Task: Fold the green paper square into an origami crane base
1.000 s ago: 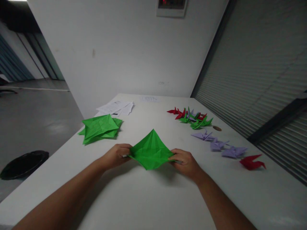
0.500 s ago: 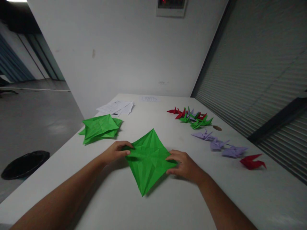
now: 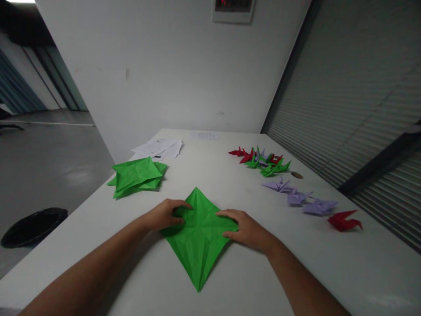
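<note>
A square sheet of green origami paper [image 3: 197, 239], marked with creases, lies on the table with one corner pointing toward me. My left hand [image 3: 166, 215] rests over its left corner, thumb and fingers apart on the upper side. Across from it, my right hand [image 3: 250, 228] lies on the right corner, its fingers stretched over the paper and the thumb spread away from them. The undersides of both hands are hidden. To the left of the sheet is a stack of creased green papers [image 3: 136, 173].
Folded paper cranes in red, green and purple [image 3: 276, 169] are grouped at the back right. Nearer, several purple cranes [image 3: 319, 207] and a red crane [image 3: 344, 220] form a row. Printed sheets [image 3: 161, 147] lie behind the green stack. A black-lined bin [image 3: 34, 226] stands left of the table [image 3: 230, 285].
The green sheet has come toward me and slightly left, turned a little, and now lies flatter. Both hands have shifted with it, their fingers now resting farther over the paper.
</note>
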Tool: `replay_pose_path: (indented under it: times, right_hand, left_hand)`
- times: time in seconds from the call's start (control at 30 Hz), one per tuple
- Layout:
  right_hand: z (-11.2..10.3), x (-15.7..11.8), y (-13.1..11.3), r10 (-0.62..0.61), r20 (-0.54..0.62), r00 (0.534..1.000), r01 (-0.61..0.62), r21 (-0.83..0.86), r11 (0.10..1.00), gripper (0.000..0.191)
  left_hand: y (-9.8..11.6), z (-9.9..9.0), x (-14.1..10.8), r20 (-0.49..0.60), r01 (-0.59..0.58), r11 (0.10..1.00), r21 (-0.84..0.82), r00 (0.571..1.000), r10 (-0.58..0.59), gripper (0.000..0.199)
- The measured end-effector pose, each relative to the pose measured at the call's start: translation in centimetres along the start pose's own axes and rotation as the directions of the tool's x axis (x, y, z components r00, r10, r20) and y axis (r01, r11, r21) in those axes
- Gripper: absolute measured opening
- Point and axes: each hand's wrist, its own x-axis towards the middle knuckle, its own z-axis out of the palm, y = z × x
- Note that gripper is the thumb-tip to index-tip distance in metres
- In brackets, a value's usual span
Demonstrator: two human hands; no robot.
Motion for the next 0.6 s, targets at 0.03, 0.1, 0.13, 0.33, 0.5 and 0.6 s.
replay_pose_path:
  times: [0.03,0.1,0.13,0.33,0.5,0.6]
  right_hand:
    - [-0.1,0.0,-0.1,0.007,0.000,1.000,-0.007,0.017,1.000,0.059]
    - [-0.2,0.0,-0.2,0.010,0.004,1.000,-0.010,0.068,0.998,0.059]
    - [-0.3,0.0,-0.2,0.009,0.009,1.000,-0.010,0.098,0.995,0.059]
    - [-0.3,0.1,-0.5,0.091,0.101,0.991,-0.111,0.220,0.969,0.056]
    - [0.1,0.4,-0.8,0.096,0.146,0.985,-0.130,0.241,0.962,0.049]
    - [0.3,0.8,-1.0,0.080,0.136,0.987,-0.109,0.222,0.969,0.044]
  left_hand:
    - [0.0,0.0,0.0,0.000,0.010,1.000,-0.015,1.000,-0.010,0.050]
    - [0.1,0.0,0.1,0.008,0.018,0.998,-0.060,1.000,-0.018,0.047]
    - [0.1,0.1,0.1,0.018,0.019,0.996,-0.086,1.000,-0.018,0.046]
    - [0.7,0.5,0.2,0.078,-0.002,0.988,-0.157,0.997,0.014,0.041]
    - [1.2,0.7,0.4,0.080,-0.012,0.993,-0.120,0.997,0.021,0.039]
    - [1.4,0.7,0.5,0.076,-0.019,0.993,-0.114,0.997,0.027,0.034]
